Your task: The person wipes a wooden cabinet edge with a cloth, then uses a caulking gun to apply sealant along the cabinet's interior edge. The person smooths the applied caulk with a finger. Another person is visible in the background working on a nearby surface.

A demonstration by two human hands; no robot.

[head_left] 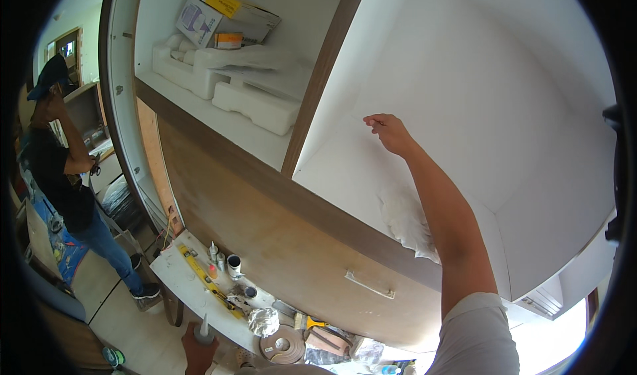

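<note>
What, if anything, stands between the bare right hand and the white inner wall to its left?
Nothing visible stands between the bare right hand and the white inner wall; the crumpled whitish sheet lies off that line, nearer the brown front edge.

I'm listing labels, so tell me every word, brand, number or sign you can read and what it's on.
No text I can quote:
White-and-yellow packaging: lettering too small to read surely.
Small orange box: print too small.
Brown coil: any label too blurred.
Yellow level: markings too blurred.
Nozzle-tipped tube in the left hand: no legible text.
</note>
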